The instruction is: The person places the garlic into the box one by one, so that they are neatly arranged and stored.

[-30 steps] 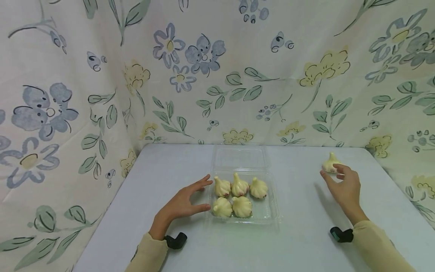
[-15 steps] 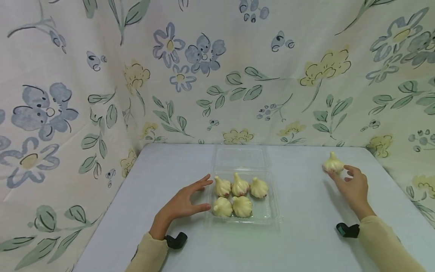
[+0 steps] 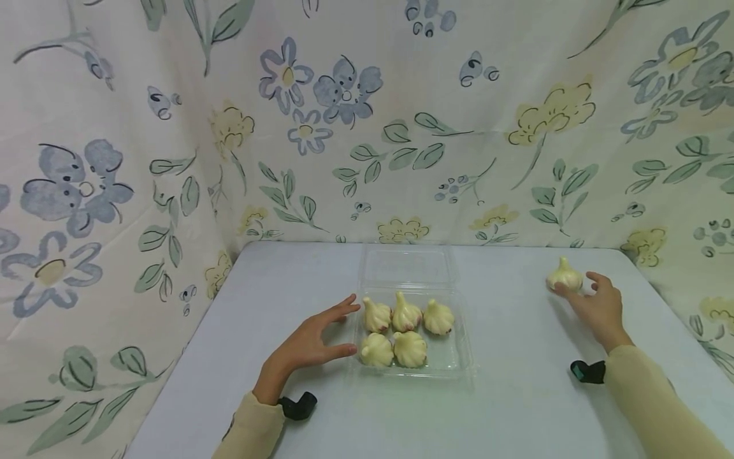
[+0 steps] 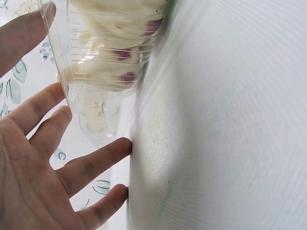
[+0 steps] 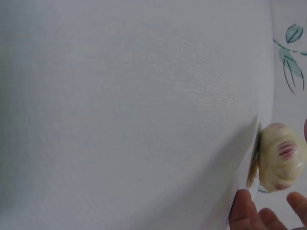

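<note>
A clear plastic clamshell box (image 3: 450, 357) sits mid-table with its lid laid back, holding several pale garlic bulbs (image 3: 410, 350) in two rows. My left hand (image 3: 304, 347) is at the box's left side, fingers spread; in the left wrist view, fingertips (image 4: 58, 91) touch the rim and lower fingers meet the table. At the far right, a single garlic bulb (image 3: 564, 275) stands upright. My right hand (image 3: 599, 312) is beside it, thumb at its front and fingers to its right. In the right wrist view, a gap shows between the bulb (image 5: 283, 158) and the lower fingers.
White cloth covers the table (image 3: 504, 395). A flower-printed curtain (image 3: 401, 159) hangs behind and at the sides. The raised transparent lid (image 3: 407, 264) lies toward the back edge. Each wrist carries a small black camera (image 3: 587, 371).
My right hand has moved slightly right and come in around the lone garlic bulb, its thumb now at the bulb's front. The left hand and the box have stayed put.
</note>
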`<state>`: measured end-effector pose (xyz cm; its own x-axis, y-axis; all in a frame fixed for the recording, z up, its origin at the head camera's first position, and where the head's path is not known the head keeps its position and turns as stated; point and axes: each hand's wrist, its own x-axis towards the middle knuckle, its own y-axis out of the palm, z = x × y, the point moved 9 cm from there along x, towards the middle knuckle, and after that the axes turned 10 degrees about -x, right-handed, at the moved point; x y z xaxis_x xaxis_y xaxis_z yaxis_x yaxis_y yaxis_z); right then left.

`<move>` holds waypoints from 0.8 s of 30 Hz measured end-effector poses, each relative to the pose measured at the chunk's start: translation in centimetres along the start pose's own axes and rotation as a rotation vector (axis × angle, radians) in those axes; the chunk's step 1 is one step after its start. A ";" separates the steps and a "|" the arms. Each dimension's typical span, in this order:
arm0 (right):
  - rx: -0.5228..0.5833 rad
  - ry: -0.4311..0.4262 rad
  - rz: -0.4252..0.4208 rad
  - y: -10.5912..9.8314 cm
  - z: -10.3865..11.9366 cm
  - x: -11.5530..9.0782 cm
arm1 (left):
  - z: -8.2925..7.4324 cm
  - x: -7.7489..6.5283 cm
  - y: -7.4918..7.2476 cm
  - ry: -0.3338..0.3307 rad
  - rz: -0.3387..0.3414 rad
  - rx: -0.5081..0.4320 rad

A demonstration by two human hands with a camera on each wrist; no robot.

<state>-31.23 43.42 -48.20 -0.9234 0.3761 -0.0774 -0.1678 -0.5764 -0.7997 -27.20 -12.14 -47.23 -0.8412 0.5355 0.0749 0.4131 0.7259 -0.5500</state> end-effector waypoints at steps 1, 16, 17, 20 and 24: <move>-0.003 0.002 0.007 0.0 0.0 0.2 | 0.0 0.0 0.0 0.000 0.000 -0.001; -0.085 -0.052 0.154 0.3 0.6 2.1 | -0.1 0.0 -0.1 0.009 -0.002 -0.010; -0.091 -0.058 0.160 0.3 0.7 2.1 | -0.1 0.0 -0.1 0.007 -0.003 -0.011; -0.101 -0.083 0.166 0.4 0.9 2.1 | 0.0 -0.1 -0.1 0.003 -0.004 -0.012; -0.105 -0.096 0.154 0.5 1.2 2.0 | 0.0 0.0 -0.1 0.003 -0.007 -0.011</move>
<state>-33.54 43.03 -48.04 -0.9648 0.2157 -0.1505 0.0102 -0.5411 -0.8409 -27.23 -12.26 -47.18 -0.8429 0.5319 0.0813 0.4112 0.7342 -0.5403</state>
